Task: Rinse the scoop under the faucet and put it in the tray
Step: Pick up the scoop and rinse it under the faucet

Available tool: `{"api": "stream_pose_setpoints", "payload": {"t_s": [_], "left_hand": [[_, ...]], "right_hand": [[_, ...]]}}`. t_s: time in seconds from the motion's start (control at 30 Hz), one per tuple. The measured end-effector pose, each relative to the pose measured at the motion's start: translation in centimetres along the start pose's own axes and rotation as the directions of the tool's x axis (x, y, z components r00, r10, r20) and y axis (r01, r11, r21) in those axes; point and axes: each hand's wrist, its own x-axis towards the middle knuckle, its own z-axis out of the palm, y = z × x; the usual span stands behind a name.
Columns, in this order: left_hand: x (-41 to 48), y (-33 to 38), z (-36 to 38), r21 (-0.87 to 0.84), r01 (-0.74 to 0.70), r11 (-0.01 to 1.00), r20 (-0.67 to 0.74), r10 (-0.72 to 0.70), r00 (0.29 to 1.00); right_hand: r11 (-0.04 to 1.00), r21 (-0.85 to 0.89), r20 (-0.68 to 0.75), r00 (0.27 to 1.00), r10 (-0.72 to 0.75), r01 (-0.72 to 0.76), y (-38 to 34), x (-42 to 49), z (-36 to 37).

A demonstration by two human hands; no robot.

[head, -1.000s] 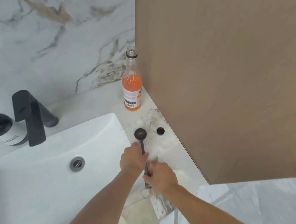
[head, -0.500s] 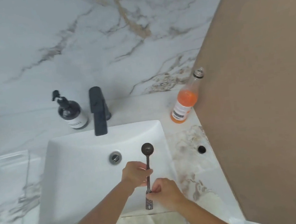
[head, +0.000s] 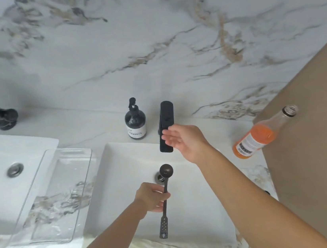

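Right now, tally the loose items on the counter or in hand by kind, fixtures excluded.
Scoop: 1
Tray: 1
Soap bottle: 1
Orange drink bottle: 1
Total: 4

The scoop [head: 166, 194] is dark brown, the faucet [head: 166, 126] matte black, the sink [head: 192, 207] white. The tray [head: 50, 203] is clear; the wall [head: 147, 42] white marble veined grey and tan. The bottle [head: 258, 137] holds orange liquid; the pump bottle [head: 135, 123] is black with a white label
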Motion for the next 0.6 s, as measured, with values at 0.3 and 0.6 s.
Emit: {"api": "stream_pose_setpoints", "payload": {"t_s": [0.3,0.6], "left_hand": [[1.0,0.9,0.2,-0.017,-0.036,0.999,-0.056,0.035,0.998],[1.6,1.2,-0.4,-0.023,-0.076,0.997,-0.019,0.076,0.997]], "right_hand": [[0.984,-0.083,-0.088,0.982,-0.166,0.159,-0.4,2.3,-1.8],[0.92,-0.351,0.026,0.981,0.193,-0.172,10.1,5.6,-4.0]]}}
